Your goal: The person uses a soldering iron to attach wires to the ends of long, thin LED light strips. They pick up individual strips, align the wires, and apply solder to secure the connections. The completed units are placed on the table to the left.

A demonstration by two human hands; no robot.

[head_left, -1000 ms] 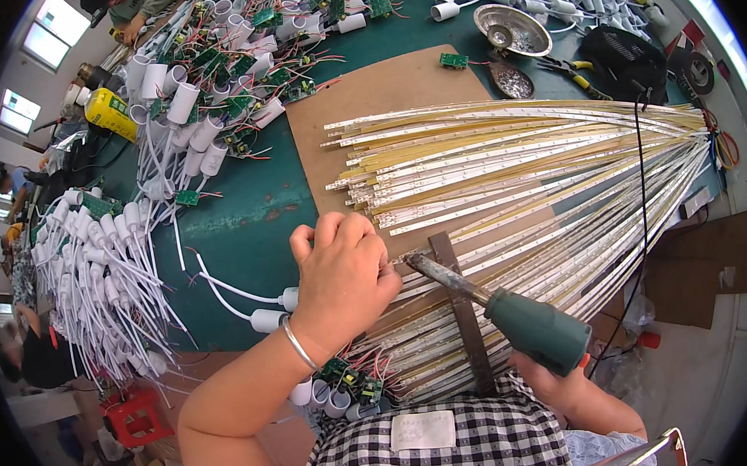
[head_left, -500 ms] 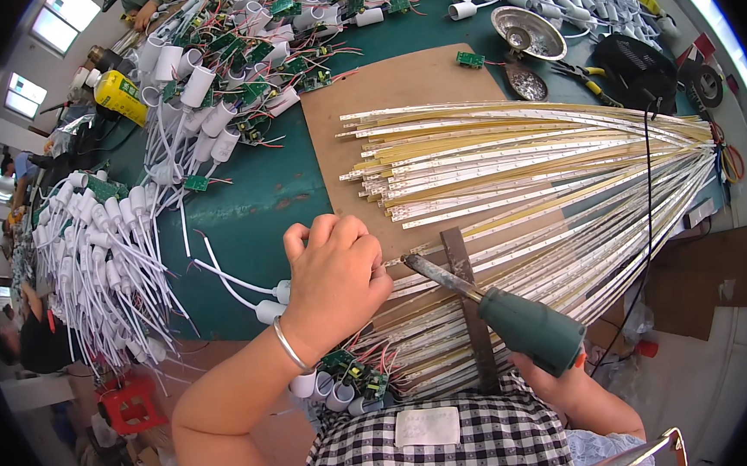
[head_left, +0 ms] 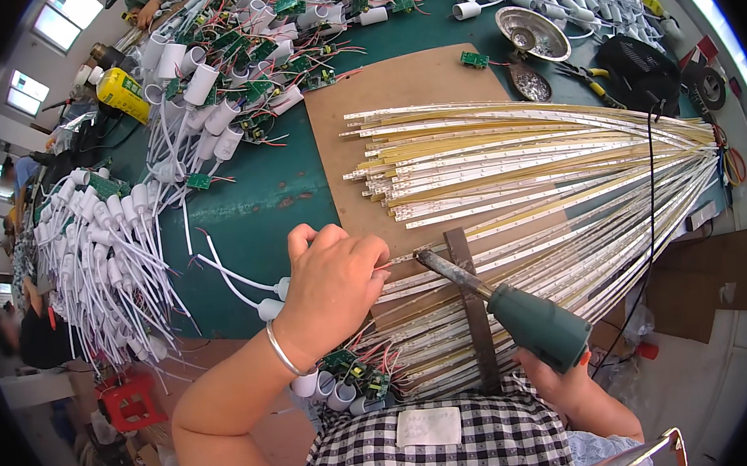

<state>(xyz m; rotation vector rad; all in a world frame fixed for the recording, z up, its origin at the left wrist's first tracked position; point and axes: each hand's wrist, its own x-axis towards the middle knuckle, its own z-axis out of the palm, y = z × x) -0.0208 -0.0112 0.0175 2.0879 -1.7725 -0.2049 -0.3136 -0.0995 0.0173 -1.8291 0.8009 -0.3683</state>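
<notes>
My left hand [head_left: 329, 275], with a silver bangle on its wrist, is closed in a pinch on a thin red wire [head_left: 384, 267]. The wire's end lies by the tip of a narrow LED strip [head_left: 403, 259]. In my right hand [head_left: 559, 383] is a soldering iron [head_left: 538, 325] with a green handle. Its dark tip touches or nearly touches the strip's end; which, I cannot tell. A brown flat bar [head_left: 475, 321] lies across the near bundle of strips. White lamp caps [head_left: 342, 397] with green circuit boards [head_left: 359, 371] sit below my left wrist.
A second fan of LED strips [head_left: 455, 162] lies on brown cardboard [head_left: 331, 119]. Behind it are a metal bowl [head_left: 561, 45], a solder-stained spoon [head_left: 529, 83] and pliers [head_left: 593, 86]. Wired caps [head_left: 100, 226] heap at the left. A black cord [head_left: 650, 188] crosses the strips.
The soldering iron has shifted slightly right, its tip staying near the strip's end. My left fingers have lowered a little, and the red wire between them now shows.
</notes>
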